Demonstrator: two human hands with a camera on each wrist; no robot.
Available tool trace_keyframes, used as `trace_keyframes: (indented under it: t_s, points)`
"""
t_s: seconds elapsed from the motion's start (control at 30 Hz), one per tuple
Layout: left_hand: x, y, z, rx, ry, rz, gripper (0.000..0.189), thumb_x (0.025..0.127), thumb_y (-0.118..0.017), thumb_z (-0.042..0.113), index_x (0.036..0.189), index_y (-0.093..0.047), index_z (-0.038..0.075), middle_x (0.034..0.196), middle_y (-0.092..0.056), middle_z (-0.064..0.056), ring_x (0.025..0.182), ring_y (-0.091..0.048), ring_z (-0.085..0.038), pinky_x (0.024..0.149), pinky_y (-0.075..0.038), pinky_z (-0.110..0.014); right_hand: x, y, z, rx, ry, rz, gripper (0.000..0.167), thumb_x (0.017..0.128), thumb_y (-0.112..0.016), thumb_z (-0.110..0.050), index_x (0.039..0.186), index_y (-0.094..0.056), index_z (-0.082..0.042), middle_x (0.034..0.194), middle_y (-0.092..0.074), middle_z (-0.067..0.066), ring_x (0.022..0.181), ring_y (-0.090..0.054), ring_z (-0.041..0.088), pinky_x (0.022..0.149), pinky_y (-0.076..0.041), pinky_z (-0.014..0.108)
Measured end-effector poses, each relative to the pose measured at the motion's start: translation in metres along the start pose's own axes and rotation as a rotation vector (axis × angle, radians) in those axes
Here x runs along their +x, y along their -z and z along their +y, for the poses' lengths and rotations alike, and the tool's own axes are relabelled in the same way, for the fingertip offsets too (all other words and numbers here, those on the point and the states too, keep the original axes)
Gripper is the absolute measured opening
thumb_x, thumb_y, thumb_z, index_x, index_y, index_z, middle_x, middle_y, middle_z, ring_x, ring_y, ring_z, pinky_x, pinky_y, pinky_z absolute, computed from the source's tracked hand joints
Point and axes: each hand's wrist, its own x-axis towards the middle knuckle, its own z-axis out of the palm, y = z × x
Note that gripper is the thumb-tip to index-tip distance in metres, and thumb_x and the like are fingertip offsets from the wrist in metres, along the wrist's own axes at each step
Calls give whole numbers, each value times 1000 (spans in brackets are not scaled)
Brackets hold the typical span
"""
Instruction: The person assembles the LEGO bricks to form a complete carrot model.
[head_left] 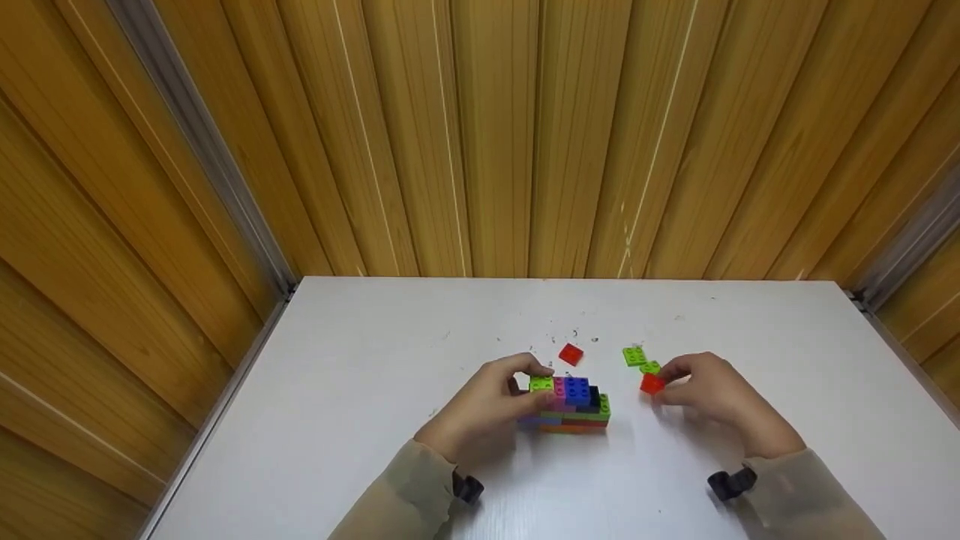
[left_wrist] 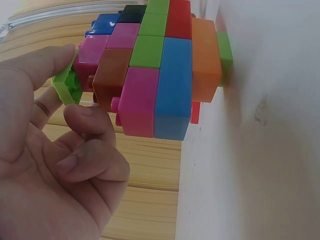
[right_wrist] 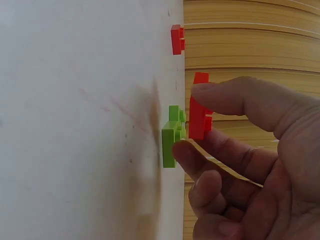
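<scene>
A stack of toy building bricks [head_left: 574,416] in pink, blue, green, brown, orange and other colours stands on the table. At its top left end, my left hand [head_left: 495,394] pinches a flat lime green brick [left_wrist: 66,84] between thumb and fingers. The green brick sits against the pink top brick [left_wrist: 90,55] and juts out past it. To the right, my right hand [head_left: 709,390] holds a flat red brick [right_wrist: 199,107] by its edges, studs turned away from the table. Just beyond that hand, two flat lime green bricks [head_left: 634,355] lie close together on the table.
Another flat red brick [head_left: 571,354] lies behind the stack. Small dark specks dot the white tabletop [head_left: 360,360] around it. Wood-patterned panels [head_left: 495,150] rise at the back and the sides. Both wrists carry a small black camera [head_left: 469,489].
</scene>
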Motion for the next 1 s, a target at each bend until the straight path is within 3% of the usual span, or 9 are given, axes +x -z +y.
trace_keyframes:
  t_s: [0.43, 0.63, 1.0]
  points:
    - [-1, 0, -2, -21, 7, -5, 23, 103, -84, 40, 125, -77, 41, 124, -74, 13, 88, -63, -14, 82, -52, -31, -12, 1, -16, 157, 145, 101, 48, 98, -88, -23, 143, -77, -9, 130, -77, 14, 98, -59, 25, 69, -49, 26]
    - [0, -1, -1, -16, 20, -2, 23, 102, -85, 41, 124, -77, 41, 128, -75, 13, 90, -64, -14, 84, -53, -32, -17, 0, -26, 181, 210, 117, 44, 98, -89, -22, 140, -80, -14, 123, -78, 9, 96, -61, 19, 66, -48, 25]
    - [0, 0, -1, -15, 14, -7, 22, 102, -85, 44, 122, -76, 42, 128, -76, 12, 92, -66, -14, 88, -55, -33, -30, -8, -46, 251, 299, 117, 38, 99, -88, -23, 136, -83, -16, 138, -79, 11, 97, -63, 15, 74, -52, 25]
